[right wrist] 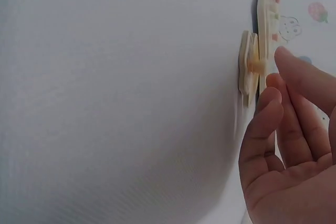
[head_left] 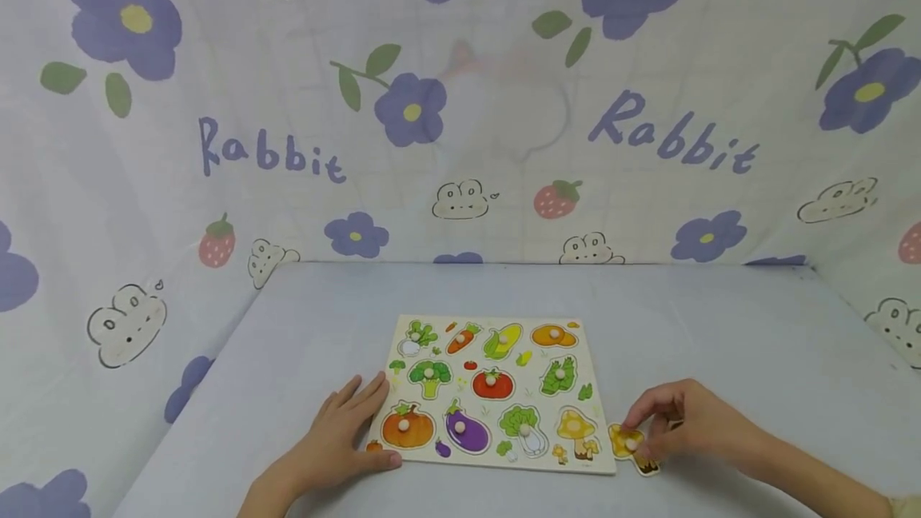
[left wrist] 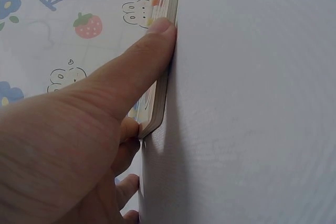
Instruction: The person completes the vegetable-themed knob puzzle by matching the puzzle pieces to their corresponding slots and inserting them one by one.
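Observation:
A wooden knob puzzle board [head_left: 460, 374] with vegetable pictures lies flat on the table. At its lower-left corner rests my left hand [head_left: 348, 430]: the spread fingers touch the left side, and the thumb [left wrist: 152, 40] lies along the near edge. A yellow mushroom puzzle piece [head_left: 640, 460] lies just right of the board, knob up. Over it is my right hand [head_left: 683, 426], thumb and fingertips around its knob [right wrist: 257, 66] but apart from it in the right wrist view. The mushroom spot [head_left: 576, 430] on the board has no knob; the other large vegetables, such as the eggplant [head_left: 468, 430], do.
The pale table [head_left: 324, 302] extends around the board on all sides. Behind and beside it hangs a cloth [head_left: 489, 102] printed with purple flowers, strawberries, rabbits and the word Rabbit.

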The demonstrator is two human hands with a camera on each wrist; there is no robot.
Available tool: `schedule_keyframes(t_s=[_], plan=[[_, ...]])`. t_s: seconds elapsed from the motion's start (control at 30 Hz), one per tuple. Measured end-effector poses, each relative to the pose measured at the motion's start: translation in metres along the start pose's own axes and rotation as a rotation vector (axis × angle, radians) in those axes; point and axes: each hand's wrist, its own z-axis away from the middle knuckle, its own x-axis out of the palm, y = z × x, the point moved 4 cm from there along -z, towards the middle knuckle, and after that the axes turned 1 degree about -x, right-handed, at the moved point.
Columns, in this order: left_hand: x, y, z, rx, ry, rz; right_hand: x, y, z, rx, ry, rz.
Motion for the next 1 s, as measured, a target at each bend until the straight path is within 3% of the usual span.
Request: schedule_keyframes(t_s=[0.37,1.0], plan=[[0.004,-0.002,0.002,-0.012,-0.019,0.036,0.012,0.008,-0.007,0.02,0.008,0.037],[0.001,-0.003,0.0,-0.005,-0.008,0.028,0.006,0.007,-0.005,0.029,0.008,0.041]])
